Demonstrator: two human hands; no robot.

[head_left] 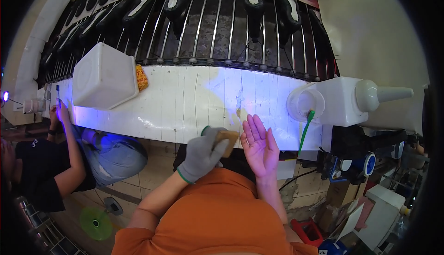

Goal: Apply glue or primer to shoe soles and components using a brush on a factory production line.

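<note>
My left hand [202,154] wears a grey glove with a green cuff and is closed around a small tan block [227,140], held at the front edge of a long white bench [185,102]. My bare right hand [260,144] is open just right of the block, palm up and fingers spread, holding nothing. Both hands hover over the bench's near edge under bluish light.
A white square tub [105,75] sits left on the bench beside a yellow sponge [141,78]. To the right stand a round cup with a green brush [306,124] and a white nozzle bottle [365,95]. Black shoe parts [254,3] ride a metal-rod conveyor behind. Another person [51,162] sits at left.
</note>
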